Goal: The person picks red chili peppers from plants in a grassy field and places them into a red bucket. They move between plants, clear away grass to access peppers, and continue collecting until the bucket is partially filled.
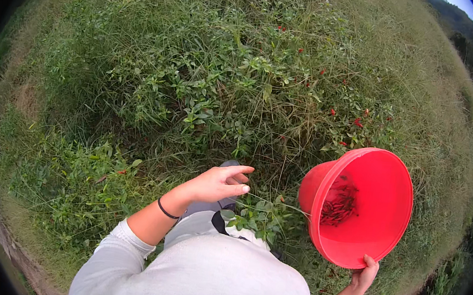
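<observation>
My right hand point(365, 275) grips the lower rim of a red plastic bucket point(387, 198), which is tilted with its mouth towards me. Red chili peppers point(338, 203) lie heaped inside near its bottom. My left hand point(224, 183) is in front of my body, fingers apart, near a leafy green plant point(261, 217); no object shows in it. A thin stem or grass stalk runs from beside its thumb to the bucket; whether the fingers touch it I cannot tell. Several ripe red peppers point(358, 122) hang on plants beyond the bucket.
Dense pepper plants point(199, 87) mixed with tall grass spread ahead. Lower plants at the left carry green and red peppers point(121, 172). A pale edge or strip point(14, 249) curves along the lower left. A wooded hillside point(461, 20) shows at the upper right.
</observation>
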Demonstrator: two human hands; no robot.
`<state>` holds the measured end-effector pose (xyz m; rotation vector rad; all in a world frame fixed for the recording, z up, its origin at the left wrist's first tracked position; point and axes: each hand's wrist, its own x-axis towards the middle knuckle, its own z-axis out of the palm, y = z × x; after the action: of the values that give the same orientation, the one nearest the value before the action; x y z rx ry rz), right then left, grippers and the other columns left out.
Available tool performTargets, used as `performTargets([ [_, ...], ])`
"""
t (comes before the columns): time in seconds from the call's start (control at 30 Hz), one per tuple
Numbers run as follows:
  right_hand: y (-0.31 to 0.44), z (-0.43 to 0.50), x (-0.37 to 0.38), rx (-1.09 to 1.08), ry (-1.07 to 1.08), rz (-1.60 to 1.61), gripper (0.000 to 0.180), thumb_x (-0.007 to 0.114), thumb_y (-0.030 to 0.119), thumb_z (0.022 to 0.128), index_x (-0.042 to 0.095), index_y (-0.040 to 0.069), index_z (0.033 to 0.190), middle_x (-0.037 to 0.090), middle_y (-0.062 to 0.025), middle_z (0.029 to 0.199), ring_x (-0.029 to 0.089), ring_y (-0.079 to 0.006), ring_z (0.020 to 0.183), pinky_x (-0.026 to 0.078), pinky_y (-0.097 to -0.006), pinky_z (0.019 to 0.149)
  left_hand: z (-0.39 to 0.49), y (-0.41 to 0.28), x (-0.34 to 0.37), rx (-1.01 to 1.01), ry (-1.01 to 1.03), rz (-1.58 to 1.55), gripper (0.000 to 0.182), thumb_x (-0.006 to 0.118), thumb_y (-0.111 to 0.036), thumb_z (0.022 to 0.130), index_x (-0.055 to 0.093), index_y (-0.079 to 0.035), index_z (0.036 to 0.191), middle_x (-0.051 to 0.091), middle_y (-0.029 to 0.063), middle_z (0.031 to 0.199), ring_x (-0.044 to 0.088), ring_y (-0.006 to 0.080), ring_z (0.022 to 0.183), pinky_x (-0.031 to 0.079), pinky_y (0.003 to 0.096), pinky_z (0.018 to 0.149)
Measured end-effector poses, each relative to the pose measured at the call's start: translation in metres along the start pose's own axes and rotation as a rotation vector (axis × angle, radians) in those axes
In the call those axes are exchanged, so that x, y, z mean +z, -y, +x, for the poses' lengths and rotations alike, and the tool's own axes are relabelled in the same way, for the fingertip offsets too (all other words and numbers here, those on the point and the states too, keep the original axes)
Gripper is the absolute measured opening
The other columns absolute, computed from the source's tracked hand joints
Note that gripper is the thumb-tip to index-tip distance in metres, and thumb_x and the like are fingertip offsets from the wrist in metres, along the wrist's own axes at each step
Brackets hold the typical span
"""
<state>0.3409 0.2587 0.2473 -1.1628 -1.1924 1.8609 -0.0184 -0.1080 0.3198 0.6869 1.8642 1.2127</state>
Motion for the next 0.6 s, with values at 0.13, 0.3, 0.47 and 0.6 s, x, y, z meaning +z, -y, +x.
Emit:
performTargets([
  [0.13, -0.007, -0.012, -0.026, 0.079, -0.352, 0.164, 0.039, 0.054, 0.002, 0.075, 0.049, -0.006, 0.113, 0.060, -0.0161, 0.104, 0.062, -0.0287, 0.089, 0.057, -0.0472, 0.072, 0.019, 0.021, -0.026, -0.190, 0.006, 0.001, 0.061, 0.065, -0.024, 0.085, 0.040, 0.000, 0.134, 0.058, 0.0182, 0.118, 0.060, 0.0222, 0.103, 0.048, 0.0327, 0.088],
  [0.3, 0.006, -0.043, -0.043, -0.092, -0.628, 0.270, 0.044, 0.054, 0.004, 0.077, 0.045, -0.003, 0.119, 0.057, -0.0155, 0.111, 0.061, -0.0308, 0.095, 0.057, -0.0503, 0.074, 0.083, 0.046, -0.019, -0.295, 0.358, 0.117, 0.085, 0.070, -0.030, 0.080, 0.021, -0.006, 0.145, 0.047, 0.0290, 0.129, 0.059, 0.0269, 0.107, 0.048, 0.0365, 0.089],
  [0.47, 0.046, -0.077, -0.019, -0.230, -0.821, 0.251, 0.045, 0.053, 0.002, 0.079, 0.043, -0.003, 0.123, 0.056, -0.0160, 0.116, 0.060, -0.0312, 0.099, 0.055, -0.0528, 0.079, 0.159, 0.062, 0.029, -0.048, 0.815, 0.328, 0.091, 0.068, -0.038, 0.080, 0.014, -0.007, 0.146, 0.042, 0.0297, 0.133, 0.046, 0.0382, 0.121, 0.037, 0.0385, 0.101],
  [0.6, 0.068, -0.093, 0.022, -0.331, -0.925, 0.223, 0.047, 0.056, 0.002, 0.079, 0.042, -0.003, 0.123, 0.055, -0.0172, 0.117, 0.060, -0.0329, 0.100, 0.055, -0.0520, 0.079, 0.215, 0.059, 0.056, 0.139, 1.065, 0.273, 0.079, 0.063, -0.036, 0.084, 0.021, -0.008, 0.144, 0.051, 0.0271, 0.125, 0.051, 0.0388, 0.115, 0.041, 0.0396, 0.097],
])
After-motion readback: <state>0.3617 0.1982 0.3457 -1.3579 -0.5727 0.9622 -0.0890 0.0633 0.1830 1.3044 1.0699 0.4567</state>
